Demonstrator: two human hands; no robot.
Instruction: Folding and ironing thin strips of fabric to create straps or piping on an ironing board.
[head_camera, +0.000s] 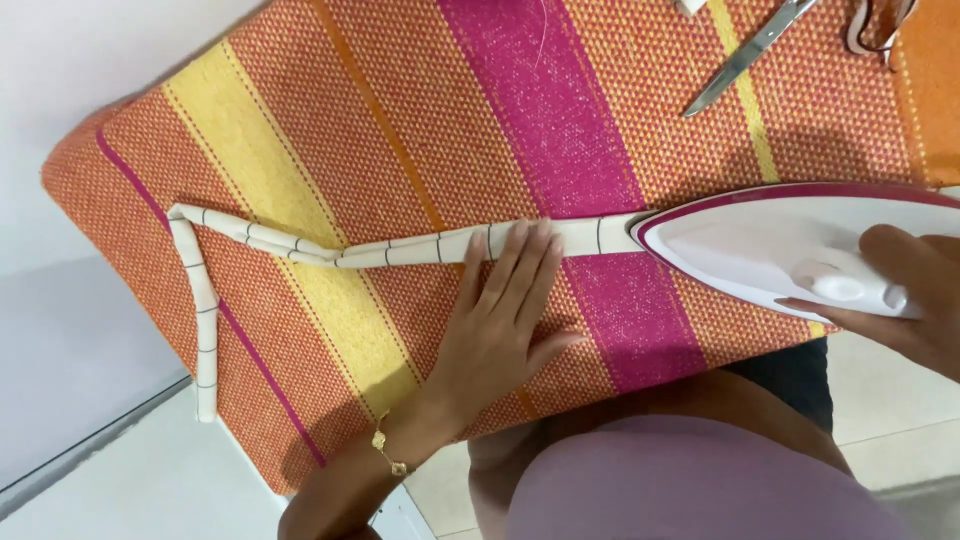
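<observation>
A long narrow cream fabric strip (400, 250) with thin dark lines lies across a padded board covered in orange, yellow and magenta striped cloth (330, 120). Its left end bends and hangs down over the board's edge. My left hand (500, 320) lies flat with fingers together, pressing the strip near its middle. My right hand (915, 300) grips the handle of a white iron with a magenta rim (780, 245). The iron's tip rests on the strip's right end, just right of my left fingertips.
Metal scissors (745, 55) lie at the board's top right, with a loop of cord or strap (880, 25) beside them. White wall and floor surround the board on the left. Tiled floor shows below right.
</observation>
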